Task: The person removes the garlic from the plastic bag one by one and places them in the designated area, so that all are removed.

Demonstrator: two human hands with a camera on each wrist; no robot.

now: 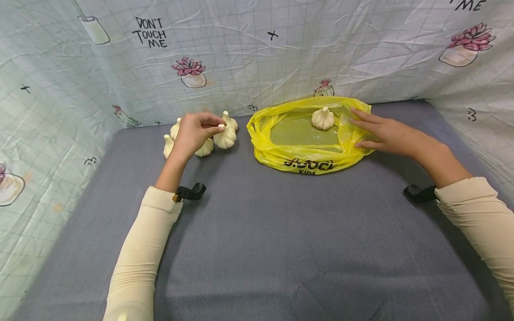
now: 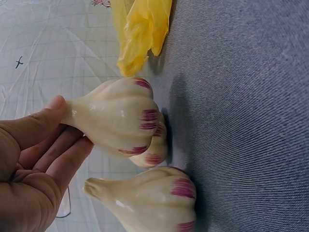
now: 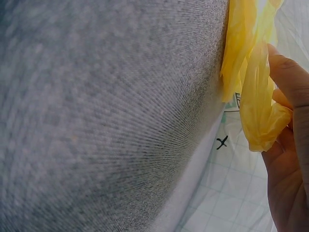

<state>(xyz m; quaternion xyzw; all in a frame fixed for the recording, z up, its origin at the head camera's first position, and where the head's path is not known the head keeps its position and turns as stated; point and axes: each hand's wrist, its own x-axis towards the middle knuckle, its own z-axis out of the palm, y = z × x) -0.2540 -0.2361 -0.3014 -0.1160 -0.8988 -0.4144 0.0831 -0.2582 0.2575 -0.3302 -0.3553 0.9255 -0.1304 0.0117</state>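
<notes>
My left hand (image 1: 194,131) pinches a garlic bulb (image 2: 116,118) by its stem between thumb and fingertips. The bulb is cream with purple streaks at its base. Behind it a second bulb (image 2: 157,147) is partly hidden, and a third garlic bulb (image 2: 149,198) stands close below in the left wrist view. At the right side of an open yellow plastic bag (image 1: 315,159), my right hand (image 1: 387,133) rests on the rim with fingers spread and fairly straight. One garlic bulb (image 1: 323,119) lies inside the bag.
More garlic bulbs (image 1: 168,146) stand around the left hand, partly covered by it. Grey cloth (image 1: 297,232) covers the table. A printed grid-pattern sheet (image 1: 241,53) hangs close behind the bag and bulbs. Black wrist mounts (image 1: 192,191) stick out from both wrists.
</notes>
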